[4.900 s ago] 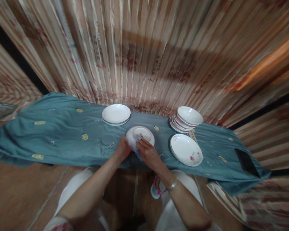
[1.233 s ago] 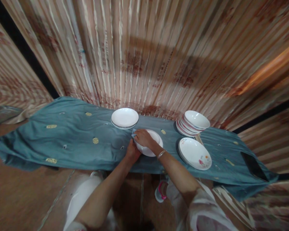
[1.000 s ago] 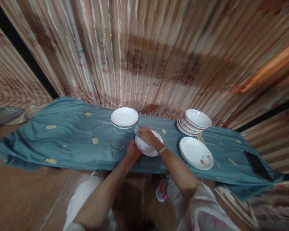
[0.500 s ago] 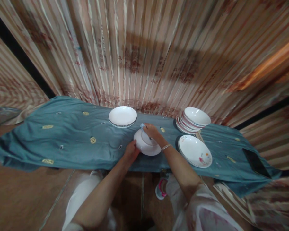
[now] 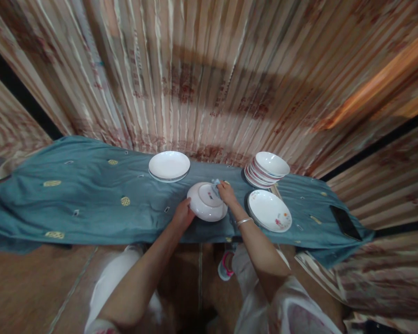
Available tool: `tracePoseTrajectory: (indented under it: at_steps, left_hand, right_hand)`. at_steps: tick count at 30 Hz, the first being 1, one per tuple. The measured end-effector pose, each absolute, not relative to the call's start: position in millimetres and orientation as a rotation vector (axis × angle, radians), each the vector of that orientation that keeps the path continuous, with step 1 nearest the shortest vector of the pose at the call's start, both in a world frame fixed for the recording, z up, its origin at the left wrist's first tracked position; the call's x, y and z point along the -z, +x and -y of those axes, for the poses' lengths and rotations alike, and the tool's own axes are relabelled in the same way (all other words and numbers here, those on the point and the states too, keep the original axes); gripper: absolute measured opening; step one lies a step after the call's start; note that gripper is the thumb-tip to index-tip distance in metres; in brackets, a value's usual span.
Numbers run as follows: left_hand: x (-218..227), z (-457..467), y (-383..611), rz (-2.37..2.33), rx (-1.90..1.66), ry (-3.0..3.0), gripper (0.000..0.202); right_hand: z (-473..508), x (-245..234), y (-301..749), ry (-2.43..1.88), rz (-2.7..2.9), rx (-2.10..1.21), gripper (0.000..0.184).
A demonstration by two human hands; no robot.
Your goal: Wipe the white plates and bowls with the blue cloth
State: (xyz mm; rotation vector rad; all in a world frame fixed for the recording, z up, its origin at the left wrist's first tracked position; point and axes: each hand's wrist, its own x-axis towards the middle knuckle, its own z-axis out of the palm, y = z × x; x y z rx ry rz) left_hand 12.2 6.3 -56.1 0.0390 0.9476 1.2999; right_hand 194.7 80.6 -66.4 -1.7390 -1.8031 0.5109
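A white plate is held tilted above the table's front, its underside with a foot ring and small mark facing me. My left hand grips its left edge, fingers partly hidden behind the rim. In my right hand is a bunched light-blue cloth, pressed at the plate's upper right edge. A bracelet circles my right wrist. Beyond the held plate, to the left, lies a small stack of white plates. On the right is another stack of plates with a flower pattern.
Several stacked bowls with red-patterned sides stand at the back right. A dark phone-like slab lies near the table's right end. The table wears a teal cloth with yellow prints. A pleated curtain hangs right behind it.
My right hand with the cloth has moved from across the plate's underside to its upper right edge, uncovering the mark. The whole view has shifted slightly. My left hand keeps its grip.
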Motion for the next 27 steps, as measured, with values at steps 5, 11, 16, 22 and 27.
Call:
tracePoseTrajectory:
  at_steps: [5, 11, 16, 22, 27]
  left_hand:
    - [54, -8, 11, -0.956, -1.277, 0.034, 0.024]
    - [51, -7, 11, -0.955, -1.257, -0.015, 0.024]
    - [45, -4, 12, -0.929, -1.258, -0.049, 0.024]
    - [50, -6, 13, -0.929, -1.274, -0.063, 0.026]
    - [58, -9, 14, -0.922, -1.29, -0.05, 0.033]
  right_hand:
    - [-51, 84, 202, -1.829, 1.582, -0.494, 0.039]
    - [-25, 108, 192, -1.72, 1.384, -0.382, 0.041]
    - [-11, 116, 179, -1.688, 1.365, -0.249, 0.043]
    - [6, 113, 161, -1.689, 1.388, -0.098, 0.049]
    - [21, 115, 148, -1.712, 1.404, 0.009, 0.058]
